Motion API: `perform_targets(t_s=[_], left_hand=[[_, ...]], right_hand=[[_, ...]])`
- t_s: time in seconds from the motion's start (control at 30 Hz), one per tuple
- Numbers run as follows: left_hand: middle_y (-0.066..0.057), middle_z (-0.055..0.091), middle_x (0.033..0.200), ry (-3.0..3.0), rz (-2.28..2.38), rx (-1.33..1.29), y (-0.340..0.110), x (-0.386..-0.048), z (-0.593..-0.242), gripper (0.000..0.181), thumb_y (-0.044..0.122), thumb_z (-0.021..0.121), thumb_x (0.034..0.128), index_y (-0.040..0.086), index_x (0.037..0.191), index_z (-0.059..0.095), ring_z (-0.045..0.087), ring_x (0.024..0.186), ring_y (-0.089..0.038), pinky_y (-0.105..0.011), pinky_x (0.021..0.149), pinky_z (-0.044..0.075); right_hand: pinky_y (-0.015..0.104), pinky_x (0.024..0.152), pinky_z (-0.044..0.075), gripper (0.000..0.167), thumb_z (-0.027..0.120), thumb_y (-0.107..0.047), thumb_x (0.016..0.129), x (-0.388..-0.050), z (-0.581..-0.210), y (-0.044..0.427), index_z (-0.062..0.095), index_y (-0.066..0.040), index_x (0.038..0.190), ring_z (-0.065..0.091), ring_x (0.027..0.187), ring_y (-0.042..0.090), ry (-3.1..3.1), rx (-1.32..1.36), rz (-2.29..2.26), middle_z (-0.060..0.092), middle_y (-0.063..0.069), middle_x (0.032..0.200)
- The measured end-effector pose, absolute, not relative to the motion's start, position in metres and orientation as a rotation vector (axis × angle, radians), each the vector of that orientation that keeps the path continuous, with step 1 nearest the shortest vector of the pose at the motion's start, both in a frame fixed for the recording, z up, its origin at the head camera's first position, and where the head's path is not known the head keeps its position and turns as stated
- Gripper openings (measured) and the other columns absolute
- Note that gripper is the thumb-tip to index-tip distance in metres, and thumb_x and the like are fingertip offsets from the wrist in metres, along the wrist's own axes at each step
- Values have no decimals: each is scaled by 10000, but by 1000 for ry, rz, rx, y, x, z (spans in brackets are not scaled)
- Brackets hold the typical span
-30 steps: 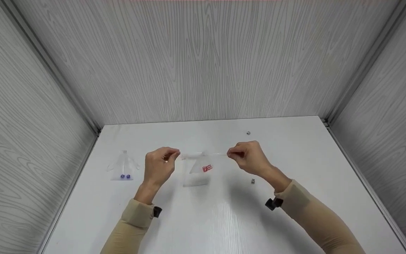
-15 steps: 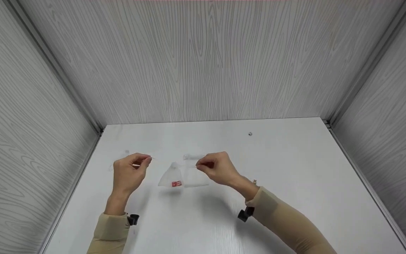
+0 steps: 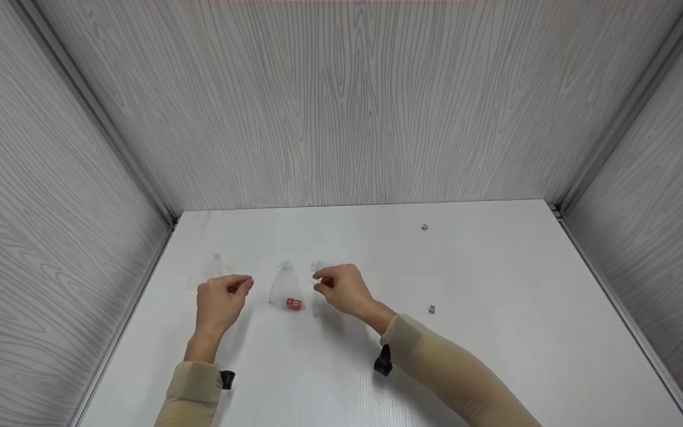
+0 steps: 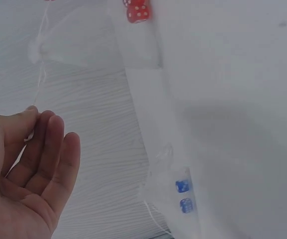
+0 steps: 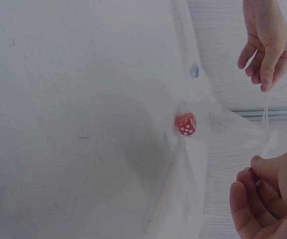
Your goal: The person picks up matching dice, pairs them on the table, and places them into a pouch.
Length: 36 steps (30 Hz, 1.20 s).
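Note:
A sheer white drawstring bag (image 3: 286, 281) with red dice (image 3: 293, 303) at its bottom hangs upright between my hands, just over or on the table; I cannot tell which. My left hand (image 3: 221, 302) pinches one end of its thin drawstring (image 4: 40, 84) between thumb and fingertips. On the other side, the string runs to the thumb and fingertips of my right hand (image 3: 341, 289), which hold it loosely. A second sheer bag (image 3: 217, 264) stands behind my left hand, its blue dice (image 4: 184, 196) showing in the left wrist view. Behind my right hand lies a flat clear bag (image 3: 319, 265), mostly hidden.
Two small pale dice lie at the right of the white table (image 3: 495, 267): a nearer die (image 3: 431, 309) and a farther die (image 3: 424, 227). Grey wood-grain panels (image 3: 341, 107) close off the back and both sides.
Both hands have carried the bag of red dice leftward from in front of the flat bag, then lowered slightly. The fingers of my right hand look looser than before.

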<state>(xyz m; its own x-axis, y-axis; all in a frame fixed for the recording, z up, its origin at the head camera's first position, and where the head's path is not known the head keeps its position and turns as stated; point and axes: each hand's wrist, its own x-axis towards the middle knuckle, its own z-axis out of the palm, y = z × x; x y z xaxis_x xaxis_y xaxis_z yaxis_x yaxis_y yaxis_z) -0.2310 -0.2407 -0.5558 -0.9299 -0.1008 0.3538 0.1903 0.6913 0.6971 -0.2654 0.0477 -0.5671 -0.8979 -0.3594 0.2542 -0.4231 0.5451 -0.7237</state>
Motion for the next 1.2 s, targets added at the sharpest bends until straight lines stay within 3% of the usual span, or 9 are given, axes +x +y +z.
perform_targets(t_s=[0.17, 0.3, 0.4, 0.5, 0.6, 0.83, 1.03, 1.2], left_hand=[[-179, 871, 965, -2611, -1149, -19, -233, -237, -568, 142, 63, 793, 1025, -17, 1107, 876, 838, 831, -267, -164, 664, 570], [-190, 869, 983, -2698, -1150, 22, -227, -242, -576, 163, 72, 788, 1028, -32, 1126, 867, 843, 851, -281, -250, 692, 626], [-200, 871, 1040, -2776, -1134, 56, -223, -246, -582, 183, 107, 789, 1034, -20, 1141, 868, 847, 938, -332, -401, 794, 683], [-210, 866, 1122, -2837, -1107, 79, -221, -250, -588, 192, 146, 797, 1036, 6, 1141, 876, 831, 1096, -411, -556, 959, 669], [-210, 858, 1171, -2875, -1083, 94, -220, -253, -593, 185, 161, 807, 1031, 25, 1131, 883, 799, 1209, -440, -601, 1062, 626], [-204, 863, 1142, -2927, -1086, 106, -218, -259, -597, 217, 174, 789, 1041, 11, 1160, 869, 817, 1087, -383, -546, 982, 649], [-112, 850, 940, -2943, -1177, 159, -215, -264, -597, 245, 238, 763, 1071, 21, 1089, 876, 748, 861, -217, -334, 764, 580], [-115, 839, 978, -2932, -1145, 124, -212, -271, -598, 257, 247, 750, 1073, 17, 1095, 865, 723, 875, -227, -342, 782, 555]], right_hand=[[169, 640, 485, 243, 807, -67, 1024, -267, -576, 32, 839, -17, 1259, 620, 715, 30, -2744, 580, 1404, 859, 119, 946], [171, 622, 479, 208, 816, -95, 1017, -267, -581, 18, 857, -20, 1206, 618, 705, 39, -2814, 472, 1405, 852, 101, 914], [196, 650, 530, 153, 828, -142, 1014, -268, -583, 9, 885, -38, 1111, 644, 734, 49, -2880, 425, 1293, 853, 62, 924], [230, 669, 572, 173, 830, -216, 1016, -273, -594, -1, 902, -60, 1011, 667, 742, 57, -2914, 421, 1171, 863, 28, 927], [273, 695, 624, 214, 811, -238, 1025, -272, -595, -8, 902, -50, 980, 708, 752, 83, -2976, 388, 1123, 876, 51, 955], [397, 783, 684, 196, 769, -192, 1051, -271, -588, -16, 873, -33, 1002, 761, 820, 192, -3100, 196, 1037, 856, 92, 981], [399, 785, 684, 208, 736, -200, 1089, -276, -590, -20, 843, -21, 1083, 743, 810, 172, -3132, 107, 1048, 848, 91, 1004], [388, 765, 677, 210, 754, -204, 1078, -281, -590, -22, 854, -22, 1049, 719, 779, 154, -3104, 66, 1136, 859, 89, 988]])
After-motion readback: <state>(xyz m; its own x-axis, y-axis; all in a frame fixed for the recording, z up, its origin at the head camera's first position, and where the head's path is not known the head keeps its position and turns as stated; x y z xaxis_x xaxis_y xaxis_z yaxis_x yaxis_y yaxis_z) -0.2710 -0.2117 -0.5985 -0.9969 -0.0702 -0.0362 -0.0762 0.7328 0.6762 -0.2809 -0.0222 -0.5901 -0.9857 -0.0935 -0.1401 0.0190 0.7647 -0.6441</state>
